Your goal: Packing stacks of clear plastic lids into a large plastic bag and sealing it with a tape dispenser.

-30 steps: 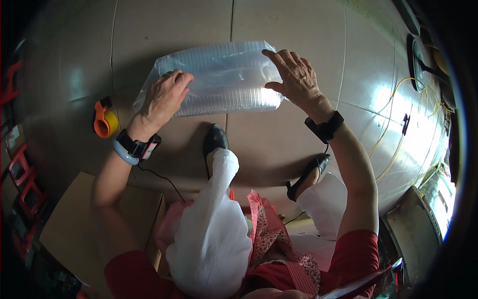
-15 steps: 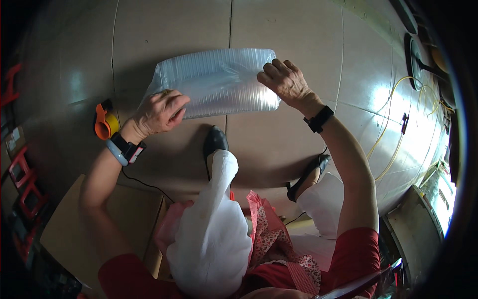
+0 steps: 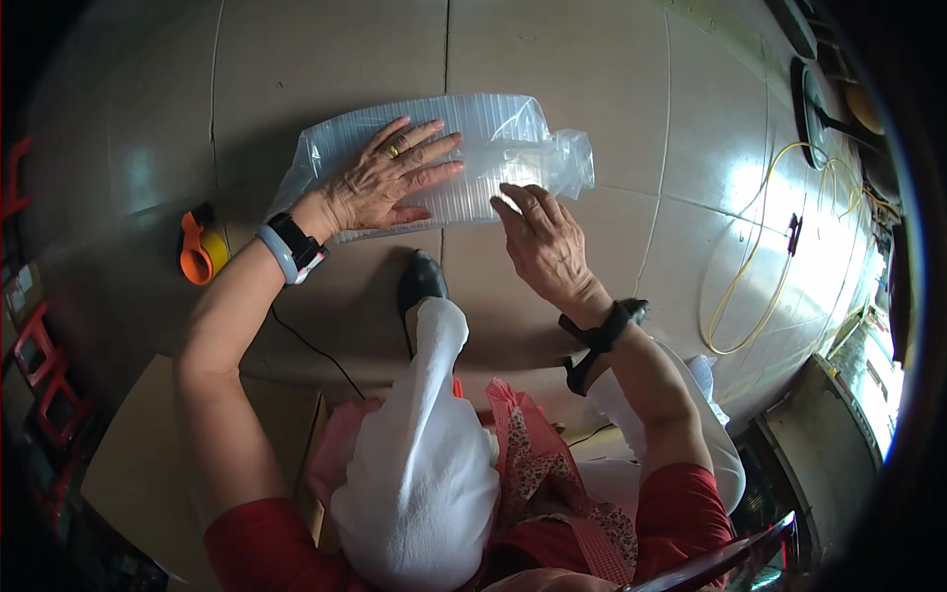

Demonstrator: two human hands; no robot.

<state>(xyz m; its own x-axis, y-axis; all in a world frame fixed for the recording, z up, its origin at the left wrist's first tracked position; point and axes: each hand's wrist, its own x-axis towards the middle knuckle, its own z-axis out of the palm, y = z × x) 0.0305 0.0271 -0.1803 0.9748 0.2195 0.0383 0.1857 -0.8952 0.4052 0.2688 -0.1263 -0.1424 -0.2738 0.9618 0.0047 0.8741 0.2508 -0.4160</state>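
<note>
- Bubble wrap [image 3: 493, 148], a clear ridged sheet, lay flat on the tiled floor [image 3: 612, 69] in front of the seated person, its right end bunched and lifted a little.
- Left hand [image 3: 390, 178] rested palm-down on the sheet's left half, fingers spread wide and flat, holding nothing, just pressing; a gold ring showed on one finger.
- Right hand [image 3: 543, 242] sat at the sheet's near edge, fingers loosely open with the tips touching the plastic; I could not tell whether it pinched the edge.
- Both wrists wore bands: a black and pale blue pair [image 3: 286, 247] on the left, a black one [image 3: 597, 331] on the right.
- An orange tape dispenser [image 3: 200, 247] sat on the floor near the left wrist, apart from the sheet.
- A black shoe [image 3: 421, 281] pointed toward the sheet, just below it, with a white trouser leg [image 3: 424, 454] behind.
- A yellow cord [image 3: 760, 237] looped on the floor, well off to the right.
- A flat piece of cardboard [image 3: 148, 444] lay beside the left elbow.
</note>
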